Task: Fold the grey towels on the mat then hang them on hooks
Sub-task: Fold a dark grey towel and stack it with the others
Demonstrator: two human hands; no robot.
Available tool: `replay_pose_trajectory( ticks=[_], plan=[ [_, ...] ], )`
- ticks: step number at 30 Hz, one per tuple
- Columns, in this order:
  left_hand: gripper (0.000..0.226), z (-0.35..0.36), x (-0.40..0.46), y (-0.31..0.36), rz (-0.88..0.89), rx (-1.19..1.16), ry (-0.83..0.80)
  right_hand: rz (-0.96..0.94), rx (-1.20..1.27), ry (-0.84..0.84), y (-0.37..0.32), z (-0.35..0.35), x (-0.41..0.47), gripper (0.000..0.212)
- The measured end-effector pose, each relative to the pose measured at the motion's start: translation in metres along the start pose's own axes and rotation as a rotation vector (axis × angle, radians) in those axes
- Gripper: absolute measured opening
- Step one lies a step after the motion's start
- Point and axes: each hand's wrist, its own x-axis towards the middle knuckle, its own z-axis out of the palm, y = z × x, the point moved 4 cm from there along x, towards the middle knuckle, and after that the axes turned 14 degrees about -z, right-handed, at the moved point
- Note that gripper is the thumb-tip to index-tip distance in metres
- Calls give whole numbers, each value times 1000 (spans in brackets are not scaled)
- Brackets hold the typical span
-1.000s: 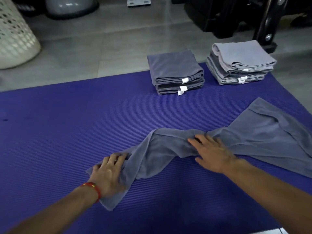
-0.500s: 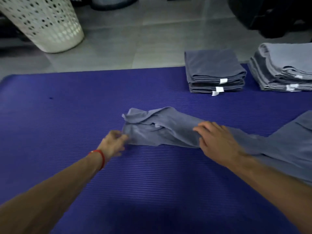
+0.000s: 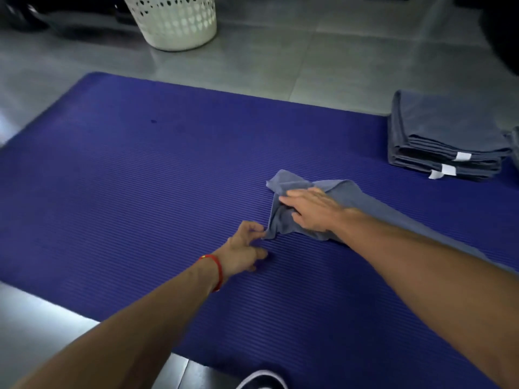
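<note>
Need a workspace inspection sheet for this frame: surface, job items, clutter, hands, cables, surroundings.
Surface: purple ribbed mat on a grey tiled floor.
Job's things: loose towel, crumpled, unfolded, trailing off to the right; folded stack at the mat's far right edge; a sliver of another stack at the frame edge.
Clutter: nothing seen.
Hands: left hand pinches the towel's near corner; right hand lies flat on the towel, fingers straight.
Cables: nothing seen.
Surroundings: white perforated basket on the floor beyond the mat; shoe tip at the bottom edge; dark shapes at the top corners, unclear.
</note>
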Motion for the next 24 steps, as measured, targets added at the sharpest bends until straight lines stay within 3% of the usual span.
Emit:
replay_pose_trajectory(
  ticks=[3,6,9,11,14,17,21,24],
  plan=[
    [58,0,7,1,40,81,44,87,213,342,12,-14,-10,36],
    [63,-4,21,5,43,144,220,176,305,640,21,-28,-34,26],
    [29,-7,37,13,96,177,475,223,362,809,27,-45,-61,14],
    [7,-8,43,18,78,100,533,233,398,854,32,-59,-76,13],
    [16,-10,37,21,74,-19,559,230,390,893,40,-84,-86,26],
    [17,-17,10,28,224,-225,492,266,319,916,57,-110,-74,35],
    [19,-38,-28,24,246,-721,355,235,179,753,78,-137,-27,29],
    [8,-65,-51,-8,152,-724,474,219,37,682,77,-158,14,32]
  ],
)
